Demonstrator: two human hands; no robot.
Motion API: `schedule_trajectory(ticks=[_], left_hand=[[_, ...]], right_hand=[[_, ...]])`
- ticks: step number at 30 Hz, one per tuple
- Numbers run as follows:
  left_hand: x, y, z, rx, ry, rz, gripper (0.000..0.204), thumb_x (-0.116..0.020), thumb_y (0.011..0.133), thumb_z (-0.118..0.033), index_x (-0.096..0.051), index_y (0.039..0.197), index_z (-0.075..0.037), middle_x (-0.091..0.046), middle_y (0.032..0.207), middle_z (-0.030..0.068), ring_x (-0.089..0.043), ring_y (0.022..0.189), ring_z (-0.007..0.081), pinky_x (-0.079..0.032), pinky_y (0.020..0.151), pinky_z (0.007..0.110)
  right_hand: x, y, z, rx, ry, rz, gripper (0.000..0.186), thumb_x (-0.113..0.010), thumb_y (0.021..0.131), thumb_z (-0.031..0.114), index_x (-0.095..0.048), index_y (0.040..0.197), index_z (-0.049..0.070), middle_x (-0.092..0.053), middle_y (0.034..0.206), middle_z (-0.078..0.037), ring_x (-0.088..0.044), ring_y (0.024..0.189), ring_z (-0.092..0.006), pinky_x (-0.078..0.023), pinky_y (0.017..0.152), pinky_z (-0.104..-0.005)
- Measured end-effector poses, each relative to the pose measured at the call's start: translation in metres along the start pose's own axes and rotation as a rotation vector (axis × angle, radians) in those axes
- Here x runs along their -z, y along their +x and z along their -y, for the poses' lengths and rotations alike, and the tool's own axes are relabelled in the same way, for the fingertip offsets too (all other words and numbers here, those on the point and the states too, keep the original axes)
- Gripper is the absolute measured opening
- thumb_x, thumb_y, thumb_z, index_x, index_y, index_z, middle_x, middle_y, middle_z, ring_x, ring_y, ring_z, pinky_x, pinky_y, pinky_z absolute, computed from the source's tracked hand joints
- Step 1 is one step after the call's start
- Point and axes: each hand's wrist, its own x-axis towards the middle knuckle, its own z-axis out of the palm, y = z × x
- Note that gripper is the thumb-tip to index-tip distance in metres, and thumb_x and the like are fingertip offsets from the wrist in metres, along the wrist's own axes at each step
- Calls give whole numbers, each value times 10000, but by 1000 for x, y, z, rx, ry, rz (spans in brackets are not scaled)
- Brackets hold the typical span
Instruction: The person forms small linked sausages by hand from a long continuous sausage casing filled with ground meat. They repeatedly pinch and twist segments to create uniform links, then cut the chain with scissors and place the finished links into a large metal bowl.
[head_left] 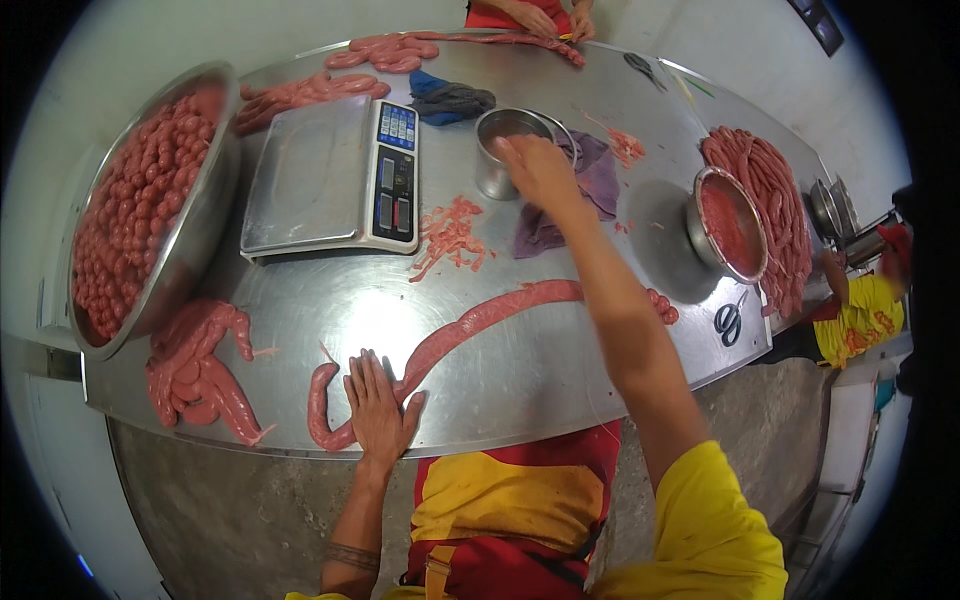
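My left hand (380, 408) lies flat with its fingers stretched out, on a long raw sausage (465, 325) at the near edge of the steel table. The sausage curls up at its left end and runs right, passing under my right forearm. My right hand (542, 172) reaches over the rim of a metal pot (492, 183). Its fingertips are down at the pot's mouth and hard to make out, so what they hold, if anything, does not show. Beside the pot lies a crumpled purple cloth (598, 180).
Left stand a big bowl (222, 150) of small sausage links and a scale (310, 180). More sausage (200, 375) lies below them, with casing scraps (452, 235) mid-table. Rightward are a meat bowl (750, 272), coiled sausage (775, 190) and scissors (730, 322). Two other people work nearby.
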Motion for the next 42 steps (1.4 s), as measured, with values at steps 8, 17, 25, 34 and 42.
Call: schedule_trajectory(ticks=[8, 17, 25, 34, 42], left_hand=[[7, 13, 5, 3, 163, 45, 1010, -589, 933, -661, -304, 1581, 59, -166, 1696, 274, -96, 1581, 454, -63, 1269, 582], [-26, 16, 7, -89, -289, -279, 488, -810, 848, -92, -680, 1318, -64, -586, 873, 99, -581, 774, 268, -496, 679, 377], [-22, 13, 18, -203, -263, -229, 242, -741, 821, -10, -759, 1056, -64, -519, 741, 93, -592, 676, 272, -497, 566, 422], [-15, 14, -1, -105, -221, -224, 260, -789, 872, -230, -769, 1107, -120, -570, 751, 77, -623, 644, 282, -506, 555, 429], [-37, 14, 9, -77, -287, -296, 166, -692, 879, -105, -661, 1036, -61, -642, 800, 142, -665, 699, 411, -522, 564, 493]], right_hand=[[-2, 70, -1, -345, 39, 552, 997, -199, 990, 784, -685, 1265, -42, -687, 1251, -283, -620, 1262, -418, -442, 1081, -471], [12, -137, -1, -537, 255, -78, 358, -598, 1056, 312, -690, 990, -27, -697, 829, -133, -706, 828, -248, -517, 708, -397], [-104, -273, 178, 146, 91, 429, 613, -563, 1025, 295, -401, 1564, 54, -377, 1634, -185, -303, 1543, -314, -191, 1263, -525], [-45, -214, 27, 22, -90, -72, 502, -517, 1041, 224, -464, 1490, 5, -503, 1495, -247, -438, 1435, -378, -315, 1194, -505], [-129, -235, 211, 95, 695, 327, 672, -446, 1064, 259, -194, 1619, -23, -365, 1609, -272, -376, 1480, -402, -285, 1243, -452]])
